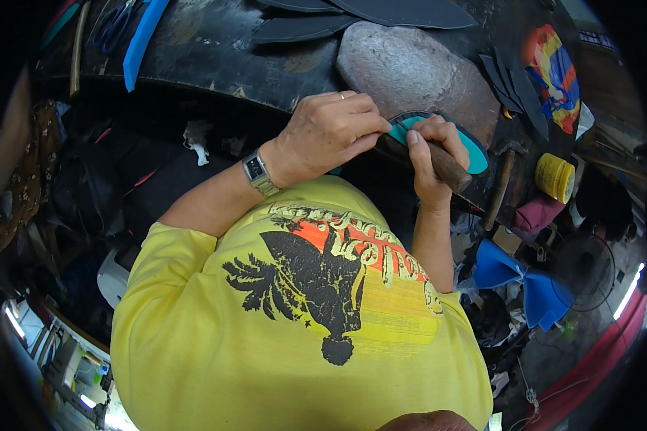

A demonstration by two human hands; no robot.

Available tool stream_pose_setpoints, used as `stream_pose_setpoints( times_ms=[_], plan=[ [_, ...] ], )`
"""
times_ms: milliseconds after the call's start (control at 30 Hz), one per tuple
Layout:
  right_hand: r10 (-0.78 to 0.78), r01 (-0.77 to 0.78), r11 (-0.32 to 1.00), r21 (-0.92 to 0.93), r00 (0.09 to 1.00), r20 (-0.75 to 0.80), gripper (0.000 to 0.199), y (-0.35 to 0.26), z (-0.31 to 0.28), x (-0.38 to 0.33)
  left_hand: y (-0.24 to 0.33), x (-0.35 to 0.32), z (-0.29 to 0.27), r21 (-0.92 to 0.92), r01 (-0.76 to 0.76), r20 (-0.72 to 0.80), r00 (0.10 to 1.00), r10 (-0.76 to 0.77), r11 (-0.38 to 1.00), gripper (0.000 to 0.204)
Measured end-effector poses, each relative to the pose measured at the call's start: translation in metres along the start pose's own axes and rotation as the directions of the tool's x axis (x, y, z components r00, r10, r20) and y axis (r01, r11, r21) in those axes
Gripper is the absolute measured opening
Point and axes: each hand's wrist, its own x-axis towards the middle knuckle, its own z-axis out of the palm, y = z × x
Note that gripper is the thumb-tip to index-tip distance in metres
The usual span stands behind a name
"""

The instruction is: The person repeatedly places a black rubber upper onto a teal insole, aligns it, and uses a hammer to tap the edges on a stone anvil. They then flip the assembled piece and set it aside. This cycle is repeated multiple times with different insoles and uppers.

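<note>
Shirt (302, 302): yellow, printed front, close to the bench edge.
Stone (410, 65): grey, smooth, on dark bench (216, 50).
Teal piece (476, 154): dark-rimmed, by the stone's near edge. Looks light, bendy, hardly fragile; take by the rim.
Teal piece vs fingers: beneath right fingers; left fingertips just beside its left end.
Left hand (338, 129): fingertips pinched together, can't tell on what.
Right hand (425, 172): curled around wooden-handled tool (451, 171).
</note>
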Motion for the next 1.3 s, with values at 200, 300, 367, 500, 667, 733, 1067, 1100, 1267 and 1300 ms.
stream_pose_setpoints(
  times_ms=[200, 300, 367, 500, 667, 733, 1067, 1100, 1267, 1300],
  plan=[
    [0.033, -0.035, 0.993, 0.109, 0.999, 0.026, 0.010, -0.004, -0.003, 0.003, -0.002, 0.001, 0.000, 0.005, -0.006, 0.012, 1.000, 0.006, 1.000, 0.018],
    [0.031, -0.035, 0.998, 0.056, 0.998, 0.063, 0.010, -0.004, -0.003, 0.003, -0.006, 0.002, -0.002, -0.008, -0.030, 0.025, 0.999, 0.030, 1.000, 0.019],
    [0.040, -0.043, 0.998, 0.046, 0.997, 0.067, 0.010, -0.003, -0.002, 0.002, -0.008, 0.003, -0.003, -0.006, -0.048, 0.039, 0.998, 0.048, 0.999, 0.020],
    [0.060, -0.064, 0.992, 0.107, 0.997, 0.044, 0.010, -0.002, -0.003, 0.001, -0.010, 0.004, -0.004, 0.011, -0.084, 0.057, 0.995, 0.083, 0.996, 0.020],
    [0.039, -0.043, 0.998, 0.049, 0.997, 0.071, 0.009, -0.003, -0.004, 0.003, -0.011, 0.000, -0.006, 0.075, -0.116, 0.077, 0.991, 0.110, 0.990, 0.019],
    [0.060, -0.065, 0.995, 0.072, 0.996, 0.068, 0.008, -0.004, -0.003, 0.003, -0.013, 0.000, -0.006, 0.081, -0.128, 0.058, 0.991, 0.124, 0.988, 0.020],
    [0.085, -0.226, 0.939, -0.259, 0.883, -0.462, 0.019, -0.011, -0.086, -0.008, -0.016, 0.003, -0.011, 0.174, -0.163, 0.121, 0.982, 0.143, 0.971, 0.026],
    [0.029, -0.262, 0.878, -0.401, 0.865, -0.501, 0.017, -0.010, -0.102, -0.012, -0.015, 0.004, -0.013, 0.179, -0.172, 0.140, 0.979, 0.148, 0.969, 0.028],
    [0.170, -0.539, 0.252, -0.804, 0.842, -0.511, 0.031, 0.006, -0.157, -0.058, 0.004, 0.010, -0.018, 0.169, -0.181, 0.085, 0.982, 0.169, 0.969, 0.040],
    [0.198, -0.539, 0.162, -0.826, 0.838, -0.508, 0.034, 0.013, -0.160, -0.068, 0.011, 0.010, -0.016, 0.133, -0.167, 0.089, 0.984, 0.156, 0.977, 0.043]
  ],
)
